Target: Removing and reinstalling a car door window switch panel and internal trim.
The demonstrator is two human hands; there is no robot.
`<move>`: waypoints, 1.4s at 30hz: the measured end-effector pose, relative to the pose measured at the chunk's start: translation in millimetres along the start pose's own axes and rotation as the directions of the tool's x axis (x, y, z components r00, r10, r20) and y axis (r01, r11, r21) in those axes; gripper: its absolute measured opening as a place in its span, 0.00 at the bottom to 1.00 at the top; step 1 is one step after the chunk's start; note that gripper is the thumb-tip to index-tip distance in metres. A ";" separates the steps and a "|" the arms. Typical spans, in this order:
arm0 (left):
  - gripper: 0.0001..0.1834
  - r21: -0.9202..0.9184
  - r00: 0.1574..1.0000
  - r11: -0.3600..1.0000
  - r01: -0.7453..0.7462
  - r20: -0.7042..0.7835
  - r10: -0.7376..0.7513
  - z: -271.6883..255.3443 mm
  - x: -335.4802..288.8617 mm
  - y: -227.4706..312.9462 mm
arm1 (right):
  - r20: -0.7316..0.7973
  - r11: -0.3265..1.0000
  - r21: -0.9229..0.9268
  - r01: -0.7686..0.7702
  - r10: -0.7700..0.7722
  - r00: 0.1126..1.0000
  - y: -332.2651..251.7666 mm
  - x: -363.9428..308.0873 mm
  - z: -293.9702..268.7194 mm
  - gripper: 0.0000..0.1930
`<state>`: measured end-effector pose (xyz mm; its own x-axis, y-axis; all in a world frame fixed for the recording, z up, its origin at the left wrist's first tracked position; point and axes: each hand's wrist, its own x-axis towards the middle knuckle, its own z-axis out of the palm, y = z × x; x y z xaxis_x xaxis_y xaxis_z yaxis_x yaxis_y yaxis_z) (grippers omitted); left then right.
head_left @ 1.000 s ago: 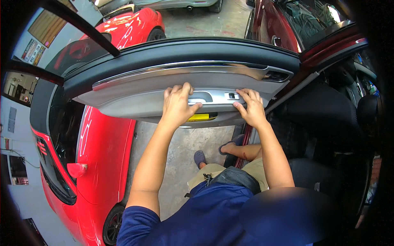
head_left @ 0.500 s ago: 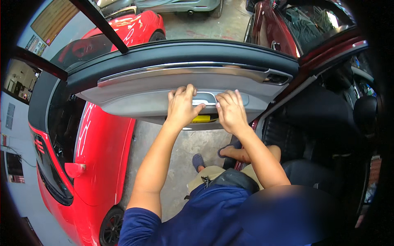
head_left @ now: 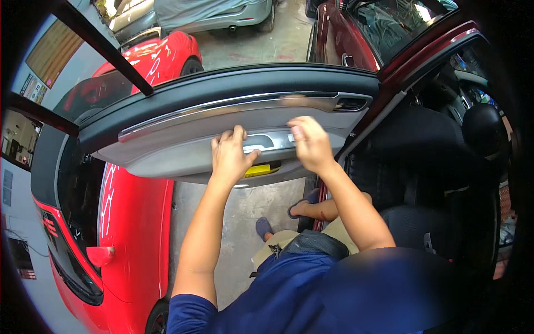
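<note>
A grey door panel (head_left: 183,149) of an open car door stretches before me. Set in its armrest is a silver-white trim piece (head_left: 271,141) around a pull-handle recess. My left hand (head_left: 228,156) has its fingers bent over the left end of this trim, its thumb against the near edge. At the right end is my right hand (head_left: 312,147), closed, its fingers curled and thumb pressed in. A small pale bit shows by its fingertips; whether it is held or part of the trim is unclear. Beneath the trim lies a bright yellow item (head_left: 257,171) in the door pocket.
Beside the door on the left stands a red car (head_left: 139,222) with its mirror (head_left: 100,255) jutting out. A black car seat (head_left: 414,147) is at the right. Beyond the door are a dark red car (head_left: 356,42) and a silver car (head_left: 217,16) under a cover.
My right hand has drawn up from the trim's right end and its fingers have curled in. My left hand stays on the trim. The whole view has shifted slightly.
</note>
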<state>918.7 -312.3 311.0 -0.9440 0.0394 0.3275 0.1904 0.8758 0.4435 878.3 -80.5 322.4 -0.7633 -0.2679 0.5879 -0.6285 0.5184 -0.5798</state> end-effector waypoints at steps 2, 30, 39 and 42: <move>0.26 -0.015 1.000 1.000 -0.024 -0.012 0.024 0.5 -0.5 3.3 | -0.156 0.984 0.089 -0.156 0.168 0.973 2.3 -8.6 -20.0 0.11; 0.22 -0.086 0.945 0.965 -0.248 0.196 0.261 36.3 45.0 54.1 | -0.422 0.904 -0.391 -0.175 -0.008 0.906 56.7 -36.5 -43.7 0.18; 0.20 0.000 0.953 0.971 -0.240 0.192 0.235 36.5 42.4 55.2 | -0.238 0.932 -0.338 -0.128 0.048 0.970 57.0 -17.7 -48.9 0.16; 0.21 -0.019 0.935 0.952 -0.304 0.183 0.303 41.8 35.9 72.1 | -0.164 0.939 -0.297 -0.176 0.131 0.978 86.8 -74.6 -2.5 0.18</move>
<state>887.2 -227.7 319.8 -0.8747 0.3897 0.2880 0.4737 0.8131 0.3384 881.1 -13.5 229.6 -0.8041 -0.0605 0.5914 -0.4114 0.7749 -0.4800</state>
